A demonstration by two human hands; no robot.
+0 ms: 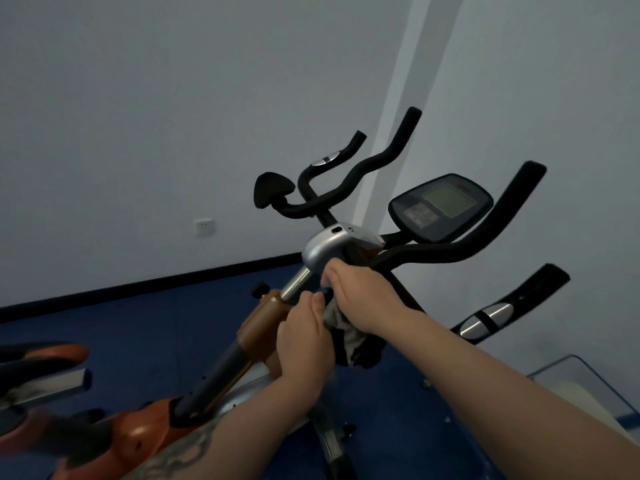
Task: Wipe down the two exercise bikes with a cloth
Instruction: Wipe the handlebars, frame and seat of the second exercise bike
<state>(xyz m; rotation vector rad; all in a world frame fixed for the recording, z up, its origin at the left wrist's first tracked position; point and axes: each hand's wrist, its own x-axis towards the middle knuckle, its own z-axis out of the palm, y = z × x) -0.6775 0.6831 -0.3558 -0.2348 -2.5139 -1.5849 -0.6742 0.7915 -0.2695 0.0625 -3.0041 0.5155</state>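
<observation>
Both hands (pixel 332 313) grip one grey cloth (pixel 341 329) against one orange bike's post (pixel 294 284)

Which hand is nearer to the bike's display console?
The right hand. It holds the cloth on the stem just below the console. The left hand is lower, further down-left.

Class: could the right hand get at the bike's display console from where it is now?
Probably yes. The right hand holds the cloth at the stem, and the console sits just above and beyond it with only the handlebar between.
</observation>
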